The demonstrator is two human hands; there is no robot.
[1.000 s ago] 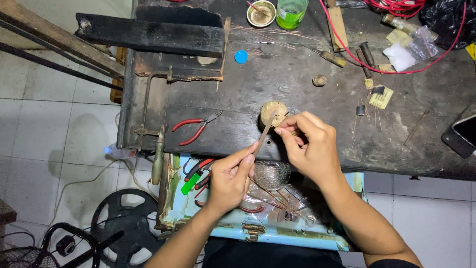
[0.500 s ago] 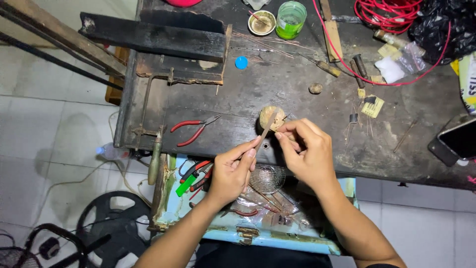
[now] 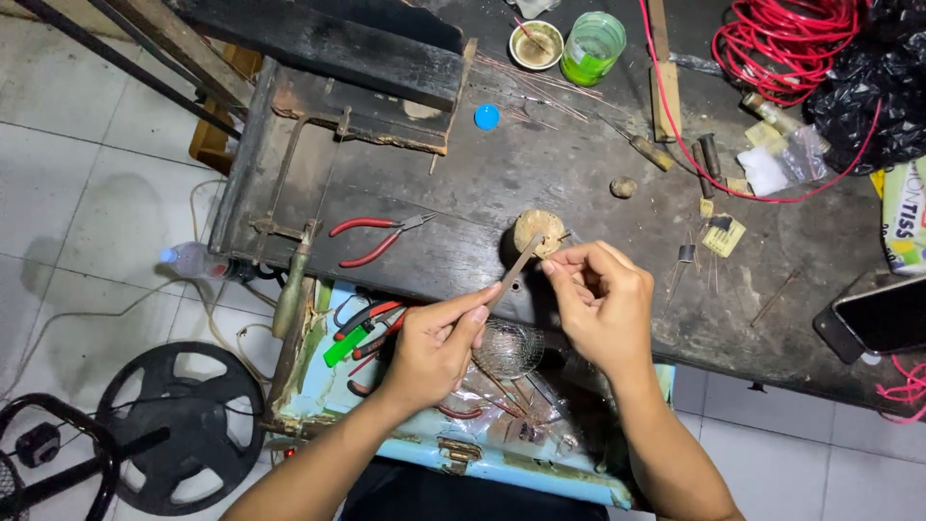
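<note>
My left hand (image 3: 436, 340) grips a thin flat metal file (image 3: 513, 269) that slants up to the right. Its tip reaches the pinched fingers of my right hand (image 3: 603, 299), which hold a tiny piece too small to make out. Both hands hover over the front edge of a dark, worn workbench (image 3: 540, 183). A round tan block (image 3: 538, 232) sits on the bench just behind the file's tip. Below the hands, a small wire mesh bowl (image 3: 508, 349) rests in an open light-blue toolbox (image 3: 463, 453).
Red-handled pliers (image 3: 371, 237) lie left of the hands, by a jeweller's saw frame (image 3: 299, 183). A green cup (image 3: 592, 46), small dish (image 3: 535, 43), blue cap (image 3: 487, 117), red wire coil (image 3: 781, 48), black bag (image 3: 873, 87) and phone (image 3: 883, 314) ring the bench. A black wheel (image 3: 178, 425) lies on the tiled floor.
The view has shifted slightly, so the bench and hands sit a little lower and further right in frame. Both hands keep the same grip, the file still meeting the right fingertips.
</note>
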